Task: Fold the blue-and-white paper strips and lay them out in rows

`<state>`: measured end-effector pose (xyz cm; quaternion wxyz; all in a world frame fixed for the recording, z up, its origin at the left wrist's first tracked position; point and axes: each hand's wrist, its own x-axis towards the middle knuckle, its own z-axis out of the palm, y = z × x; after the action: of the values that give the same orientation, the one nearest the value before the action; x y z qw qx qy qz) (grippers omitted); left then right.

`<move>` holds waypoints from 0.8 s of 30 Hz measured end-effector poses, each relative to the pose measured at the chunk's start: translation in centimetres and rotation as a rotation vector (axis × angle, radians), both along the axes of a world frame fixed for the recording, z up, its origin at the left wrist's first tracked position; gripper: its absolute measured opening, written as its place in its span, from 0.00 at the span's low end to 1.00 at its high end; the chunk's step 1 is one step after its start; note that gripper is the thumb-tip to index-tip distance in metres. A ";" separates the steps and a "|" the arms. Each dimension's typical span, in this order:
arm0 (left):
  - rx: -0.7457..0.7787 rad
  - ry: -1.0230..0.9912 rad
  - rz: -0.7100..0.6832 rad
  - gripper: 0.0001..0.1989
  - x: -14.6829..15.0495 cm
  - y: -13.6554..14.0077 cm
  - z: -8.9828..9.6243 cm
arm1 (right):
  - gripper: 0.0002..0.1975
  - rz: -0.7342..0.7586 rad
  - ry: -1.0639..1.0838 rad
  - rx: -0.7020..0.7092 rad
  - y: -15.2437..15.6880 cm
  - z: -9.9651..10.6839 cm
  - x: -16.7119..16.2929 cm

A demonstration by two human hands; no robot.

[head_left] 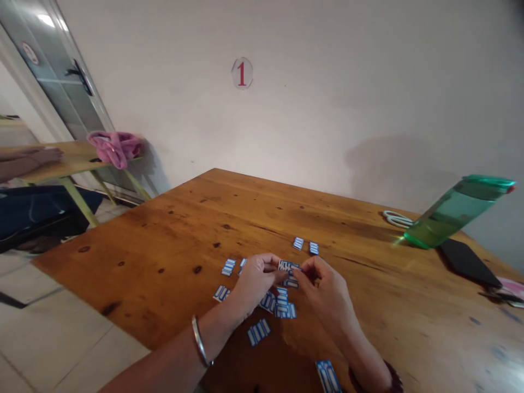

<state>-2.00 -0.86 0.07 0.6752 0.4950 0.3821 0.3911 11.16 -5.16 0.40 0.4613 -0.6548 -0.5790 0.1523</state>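
Note:
My left hand (258, 281), with a silver bangle at its wrist, pinches the left side of a small blue-and-white striped card (290, 266) between thumb and fingers. On the opposite side, my right hand (323, 281) grips the same card with thumb and forefinger. Just under this card another striped piece (291, 283) shows, and I cannot tell whether it is held too. Similar cards (285, 310) lie close below the hands, some overlapping. One card (228, 267) rests left of my left hand, and another (258, 332) lies nearer to me. The left hand partly hides some of them.
Two more cards (298, 243) lie beyond my hands on the wooden table (188, 218), one (328, 376) near its front. At right stand a green bottle (454, 213), a white cable (397, 219) and a black flat case (466, 262). Another person's hands (45, 156) rest on a far table.

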 end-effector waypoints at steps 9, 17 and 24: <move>0.013 0.003 -0.017 0.14 0.0 0.1 -0.2 | 0.11 0.045 0.196 -0.045 0.1 -0.2 0.2; 0.025 -0.008 0.009 0.13 0.0 0.0 -0.2 | 0.12 0.142 0.445 -0.077 0.0 0.0 -0.4; 0.003 -0.046 0.027 0.16 0.1 -0.1 -0.3 | 0.13 0.167 0.784 -0.142 -0.3 0.1 -1.3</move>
<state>-1.85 -0.98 -0.21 0.6777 0.4819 0.3724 0.4120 9.82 -5.49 0.46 0.5868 -0.5280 -0.3986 0.4669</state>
